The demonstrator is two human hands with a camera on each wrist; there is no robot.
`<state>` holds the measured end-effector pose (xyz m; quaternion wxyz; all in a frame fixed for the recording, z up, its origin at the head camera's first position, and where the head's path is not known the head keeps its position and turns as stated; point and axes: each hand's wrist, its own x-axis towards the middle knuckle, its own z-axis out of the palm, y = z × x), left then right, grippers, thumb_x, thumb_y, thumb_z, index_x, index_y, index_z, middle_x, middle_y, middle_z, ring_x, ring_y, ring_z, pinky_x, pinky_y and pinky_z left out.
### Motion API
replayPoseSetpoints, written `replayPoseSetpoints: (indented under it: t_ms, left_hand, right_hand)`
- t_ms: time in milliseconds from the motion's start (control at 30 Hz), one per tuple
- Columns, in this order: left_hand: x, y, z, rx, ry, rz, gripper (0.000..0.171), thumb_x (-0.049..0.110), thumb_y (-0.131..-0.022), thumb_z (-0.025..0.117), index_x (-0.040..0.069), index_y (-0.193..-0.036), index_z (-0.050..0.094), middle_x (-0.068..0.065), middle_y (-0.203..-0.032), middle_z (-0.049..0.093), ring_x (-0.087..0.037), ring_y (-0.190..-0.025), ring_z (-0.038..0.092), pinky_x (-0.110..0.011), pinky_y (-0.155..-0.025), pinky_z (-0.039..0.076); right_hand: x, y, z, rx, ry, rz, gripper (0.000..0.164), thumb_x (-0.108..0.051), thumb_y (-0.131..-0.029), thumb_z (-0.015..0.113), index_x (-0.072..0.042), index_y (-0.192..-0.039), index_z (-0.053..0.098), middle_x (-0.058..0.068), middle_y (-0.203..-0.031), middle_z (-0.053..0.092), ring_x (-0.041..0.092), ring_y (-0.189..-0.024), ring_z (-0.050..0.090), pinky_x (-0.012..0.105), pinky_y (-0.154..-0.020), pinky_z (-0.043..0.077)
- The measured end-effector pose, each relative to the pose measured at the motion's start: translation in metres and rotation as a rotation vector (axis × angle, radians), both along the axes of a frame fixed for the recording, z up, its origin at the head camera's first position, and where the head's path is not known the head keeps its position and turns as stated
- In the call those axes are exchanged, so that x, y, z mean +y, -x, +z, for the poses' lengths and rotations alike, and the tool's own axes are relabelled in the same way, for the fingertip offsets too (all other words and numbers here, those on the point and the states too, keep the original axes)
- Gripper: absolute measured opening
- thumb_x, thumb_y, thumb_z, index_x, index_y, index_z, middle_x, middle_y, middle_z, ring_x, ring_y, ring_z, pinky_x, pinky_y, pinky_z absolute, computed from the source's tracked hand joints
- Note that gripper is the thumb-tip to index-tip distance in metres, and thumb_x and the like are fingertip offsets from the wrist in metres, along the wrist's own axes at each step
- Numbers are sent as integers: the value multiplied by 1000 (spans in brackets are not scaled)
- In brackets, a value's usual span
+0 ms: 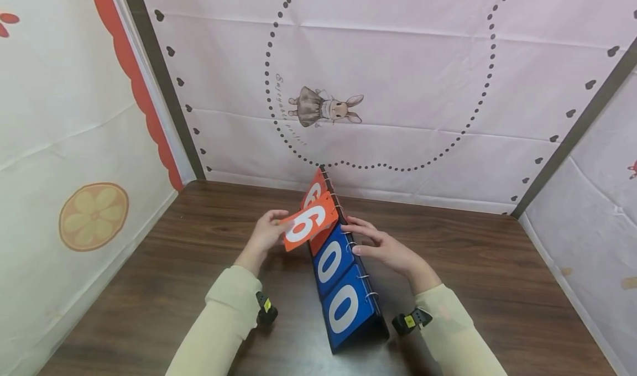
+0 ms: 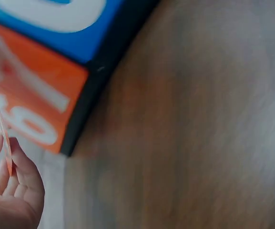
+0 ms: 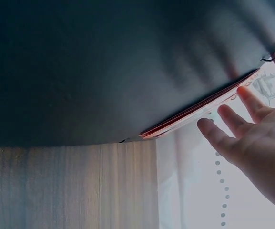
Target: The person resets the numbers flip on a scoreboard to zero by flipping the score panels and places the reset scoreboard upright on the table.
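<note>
A black tabletop flip scoreboard [image 1: 372, 327] stands tent-like on the table, with ring-bound number cards along its top edge. My left hand [image 1: 266, 235] pinches the free edge of a raised orange-red card [image 1: 325, 203] between thumb and fingers; its white figure looks like a 6 or 9. Behind it, another orange-red card [image 1: 306, 203] lies against the board. Nearer are two blue cards, each with a white 0. At the top edge by the rings rests my right hand [image 1: 390, 251], fingers extended and spread. The right wrist view has those fingers [image 3: 220, 133] beside the black back panel [image 3: 104, 71].
The scoreboard stands on a dark wood-grain table [image 1: 209, 287]. A pale pink cloth wall [image 1: 413, 88] with a printed rabbit rises behind the table. Further printed cloth walls [image 1: 50, 116] close off both sides.
</note>
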<state>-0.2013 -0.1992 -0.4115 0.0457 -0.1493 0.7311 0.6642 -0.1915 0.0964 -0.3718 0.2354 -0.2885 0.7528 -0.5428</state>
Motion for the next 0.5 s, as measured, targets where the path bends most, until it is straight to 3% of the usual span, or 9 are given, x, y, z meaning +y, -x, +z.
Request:
replayPoseSetpoints:
  t_ms: [167, 300, 433, 500]
  left_hand:
    - [22, 4, -12, -33, 76, 12, 43, 23, -89, 62, 9, -127, 46, -16, -113, 56, -24, -91, 58, -28, -68, 53]
    - [35, 6, -18, -50, 139, -1, 43, 23, -91, 59, 8, -128, 42, -17, -115, 54, -27, -94, 56, -29, -69, 53]
    - [44, 6, -18, -54, 218, -32, 49, 21, -90, 57, 6, -131, 34, -19, -122, 48, -30, -103, 52, -37, -80, 51]
    - [47, 6, -15, 0, 270, -2, 51, 18, -89, 58, 5, -132, 33, -19, -127, 44, -32, -112, 46, -43, -89, 45]
  right_hand:
    - [0, 0, -1, -19, 14, -6, 47, -24, -91, 58, -25, -137, 47, -9, -150, 21, 26, -136, 20, 60, -101, 26]
    - [0, 1, -3, -31, 41, -15, 64, -24, -89, 60, -29, -145, 30, -3, -152, 19, 26, -137, 17, 59, -102, 25]
    - [0, 2, -5, -70, 21, -59, 85, -28, -86, 64, -27, -149, 8, 3, -154, 13, 26, -139, 13, 57, -106, 19]
    - [0, 3, -5, -94, -6, -74, 89, -31, -85, 65, -23, -150, 4, 4, -154, 12, 26, -139, 12, 55, -107, 17]
